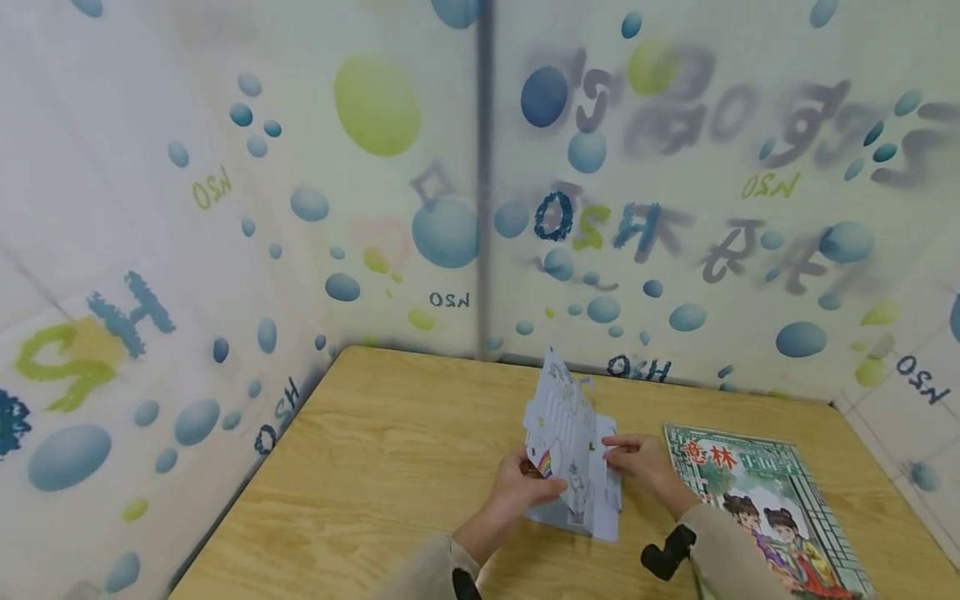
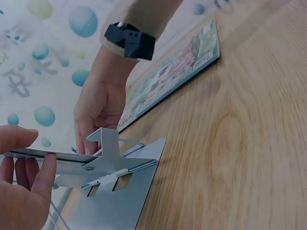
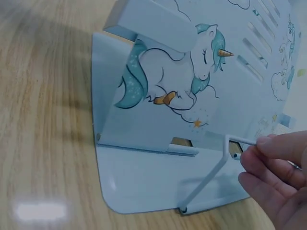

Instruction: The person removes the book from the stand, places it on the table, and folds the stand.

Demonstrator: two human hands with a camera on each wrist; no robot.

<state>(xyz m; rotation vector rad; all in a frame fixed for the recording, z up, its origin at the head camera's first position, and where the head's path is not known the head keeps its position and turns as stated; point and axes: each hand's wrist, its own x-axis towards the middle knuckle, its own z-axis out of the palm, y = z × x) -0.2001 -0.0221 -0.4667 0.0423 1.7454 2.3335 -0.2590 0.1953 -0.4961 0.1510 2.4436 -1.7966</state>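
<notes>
A white folding metal book stand (image 1: pixel 558 425), printed with unicorns and a rainbow, stands on the table with its panel tilted up from a flat base plate (image 2: pixel 110 206). My left hand (image 1: pixel 517 487) grips the panel's left edge, thumb on one face and fingers on the other. At the stand's right side, my right hand (image 1: pixel 641 458) pinches a bent wire support bar (image 3: pixel 211 172) between thumb and fingertips. In the right wrist view the bar rises from the base beside the unicorn panel (image 3: pixel 168 81). A lip bracket (image 2: pixel 109 143) sticks out from the panel.
A magazine (image 1: pixel 772 500) with two cartoon figures on its cover lies right of the stand, partly under the right forearm. The wooden table (image 1: pixel 360 467) meets bubble-patterned walls (image 1: pixel 420 292) at its back and left.
</notes>
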